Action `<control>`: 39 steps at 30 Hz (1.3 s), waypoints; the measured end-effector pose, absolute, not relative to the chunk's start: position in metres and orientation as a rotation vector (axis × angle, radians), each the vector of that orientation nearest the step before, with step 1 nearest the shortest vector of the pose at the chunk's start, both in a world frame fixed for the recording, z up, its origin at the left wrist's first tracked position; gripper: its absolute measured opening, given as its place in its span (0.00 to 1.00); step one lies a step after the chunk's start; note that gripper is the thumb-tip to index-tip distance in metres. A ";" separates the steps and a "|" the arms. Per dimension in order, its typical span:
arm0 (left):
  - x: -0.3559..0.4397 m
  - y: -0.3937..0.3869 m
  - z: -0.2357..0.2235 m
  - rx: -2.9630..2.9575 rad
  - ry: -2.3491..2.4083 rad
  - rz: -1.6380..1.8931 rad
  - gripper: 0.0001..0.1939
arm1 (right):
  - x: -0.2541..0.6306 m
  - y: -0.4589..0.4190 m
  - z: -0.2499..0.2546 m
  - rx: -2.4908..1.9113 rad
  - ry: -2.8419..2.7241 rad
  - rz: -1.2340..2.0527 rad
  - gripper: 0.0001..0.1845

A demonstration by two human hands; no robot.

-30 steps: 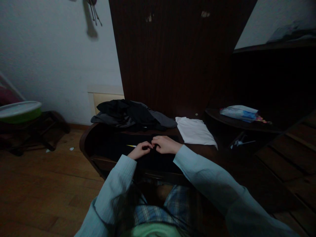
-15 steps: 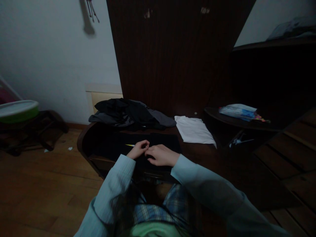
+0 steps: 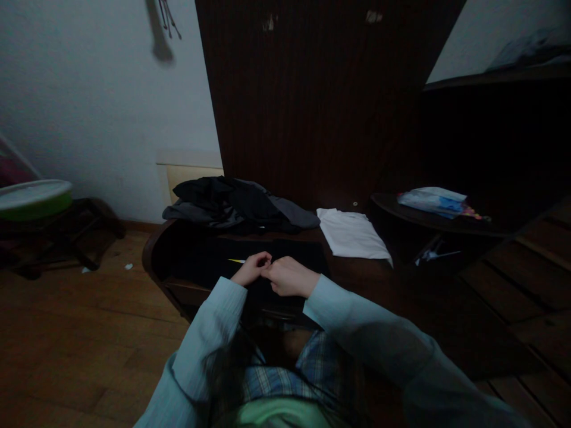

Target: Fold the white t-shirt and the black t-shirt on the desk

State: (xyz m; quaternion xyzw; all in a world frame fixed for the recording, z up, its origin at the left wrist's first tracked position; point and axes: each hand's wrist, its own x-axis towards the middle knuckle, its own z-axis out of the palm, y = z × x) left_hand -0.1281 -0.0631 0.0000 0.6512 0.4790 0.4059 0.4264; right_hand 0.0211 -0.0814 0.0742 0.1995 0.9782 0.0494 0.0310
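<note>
My left hand and my right hand meet fingertip to fingertip over a dark cloth spread on the wooden surface. Both have their fingers pinched together. Anything between them is too small or too dark to make out. A thin yellow and white strip shows on the dark cloth just beyond my left hand. Behind the hands lies a heap of black and grey clothes. To the right of it is a folded white garment.
On the right, a dark shelf holds a blue and white plastic packet. A green basin stands on a dark stool at the left. A tall brown panel rises behind the clothes.
My right hand has shifted slightly left, and its fingers have curled in more tightly against my left fingertips. The clothes lie as before.
</note>
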 end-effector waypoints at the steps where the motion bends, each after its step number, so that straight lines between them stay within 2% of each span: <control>1: -0.128 -0.063 0.000 1.624 1.191 1.018 0.07 | 0.021 -0.081 0.074 0.602 3.014 0.145 0.13; 15: -0.128 -0.067 0.005 1.660 1.224 0.989 0.09 | 0.023 -0.084 0.082 0.521 3.095 0.024 0.08; 20: -0.129 -0.065 0.002 1.687 1.220 0.987 0.05 | 0.022 -0.084 0.079 0.543 3.032 -0.059 0.17; 25: -0.129 -0.063 0.002 1.731 1.251 1.037 0.02 | 0.019 -0.087 0.074 0.526 3.008 -0.016 0.10; 30: -0.130 -0.062 -0.002 1.739 1.281 1.075 0.02 | 0.016 -0.093 0.067 0.510 3.010 0.053 0.10; 32: -0.130 -0.062 -0.003 1.742 1.265 1.075 0.02 | 0.017 -0.092 0.067 0.512 3.024 0.055 0.11; 36: -0.131 -0.061 -0.004 1.723 1.227 1.074 0.04 | 0.021 -0.085 0.073 0.607 3.061 0.069 0.22; 39: -0.131 -0.060 -0.006 1.703 1.223 1.074 0.04 | 0.022 -0.083 0.076 0.578 3.029 0.053 0.21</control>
